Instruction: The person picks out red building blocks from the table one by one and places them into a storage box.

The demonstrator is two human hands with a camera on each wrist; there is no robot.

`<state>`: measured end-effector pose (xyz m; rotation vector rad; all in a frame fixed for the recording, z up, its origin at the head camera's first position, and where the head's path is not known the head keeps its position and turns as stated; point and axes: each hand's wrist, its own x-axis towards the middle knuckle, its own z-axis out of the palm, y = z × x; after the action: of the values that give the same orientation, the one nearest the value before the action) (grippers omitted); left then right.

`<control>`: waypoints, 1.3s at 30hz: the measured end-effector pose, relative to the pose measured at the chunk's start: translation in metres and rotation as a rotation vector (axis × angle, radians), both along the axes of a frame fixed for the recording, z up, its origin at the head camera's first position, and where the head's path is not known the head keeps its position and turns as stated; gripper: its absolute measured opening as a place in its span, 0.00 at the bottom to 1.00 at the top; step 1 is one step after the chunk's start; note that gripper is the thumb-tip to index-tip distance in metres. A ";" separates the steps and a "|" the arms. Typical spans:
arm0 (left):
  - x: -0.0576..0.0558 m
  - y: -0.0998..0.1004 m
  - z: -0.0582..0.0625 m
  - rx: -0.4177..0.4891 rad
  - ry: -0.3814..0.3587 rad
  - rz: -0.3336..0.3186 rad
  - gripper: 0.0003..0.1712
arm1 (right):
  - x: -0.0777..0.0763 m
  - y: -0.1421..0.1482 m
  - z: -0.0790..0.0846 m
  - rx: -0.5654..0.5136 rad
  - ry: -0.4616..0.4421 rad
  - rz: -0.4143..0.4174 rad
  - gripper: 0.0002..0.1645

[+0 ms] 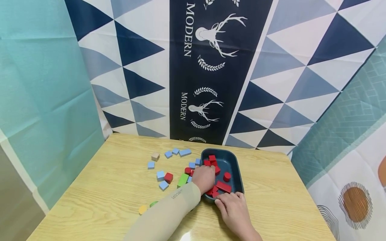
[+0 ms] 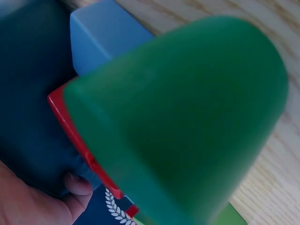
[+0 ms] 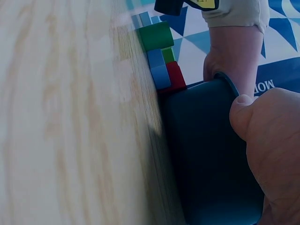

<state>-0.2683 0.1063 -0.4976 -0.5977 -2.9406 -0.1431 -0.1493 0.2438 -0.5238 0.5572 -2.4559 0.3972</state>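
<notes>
A dark blue tray (image 1: pixel 238 167) holds several red blocks (image 1: pixel 223 186), among them a red cylinder (image 1: pixel 227 176). My left hand (image 1: pixel 205 179) reaches over the tray's left edge, near the red blocks inside. Its fingertips are mostly hidden, so I cannot tell whether it holds anything. In the left wrist view a thumb (image 2: pixel 77 187) lies bent over the tray. With my right hand (image 1: pixel 233 207) I grip the tray's near rim; in the right wrist view the thumb (image 3: pixel 241 112) lies over the rim.
Left of the tray lie several blue blocks (image 1: pixel 185 152), a light green block (image 1: pixel 182 180), a red cube (image 1: pixel 168 177), a plain wooden cube (image 1: pixel 155 156) and a yellow piece (image 1: pixel 142 210). A green cylinder (image 2: pixel 187 108) looms close in the left wrist view. Patterned cloth hangs behind the table.
</notes>
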 end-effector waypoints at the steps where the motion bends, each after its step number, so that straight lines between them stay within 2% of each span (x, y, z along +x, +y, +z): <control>1: 0.000 0.000 0.000 0.001 0.001 0.001 0.11 | 0.000 0.000 0.000 0.001 0.002 0.000 0.07; 8: -0.001 0.000 -0.003 0.006 0.017 0.001 0.11 | 0.000 0.000 0.001 0.020 0.028 0.002 0.07; 18: 0.000 0.001 -0.001 0.006 -0.001 0.010 0.13 | 0.000 0.000 0.001 0.010 -0.001 -0.005 0.08; 28: 0.000 -0.001 -0.004 0.014 0.011 0.009 0.13 | -0.002 0.000 0.000 0.002 0.007 0.008 0.08; 34: -0.001 -0.004 -0.005 0.073 0.016 -0.009 0.18 | -0.002 -0.001 -0.001 0.011 0.005 0.006 0.07; 39: 0.000 -0.006 -0.008 0.189 0.065 0.010 0.18 | -0.002 0.000 0.000 0.015 0.012 0.005 0.07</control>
<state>-0.2686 0.1005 -0.5052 -0.5490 -2.8241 -0.3879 -0.1512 0.2437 -0.5240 0.5706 -2.4488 0.3765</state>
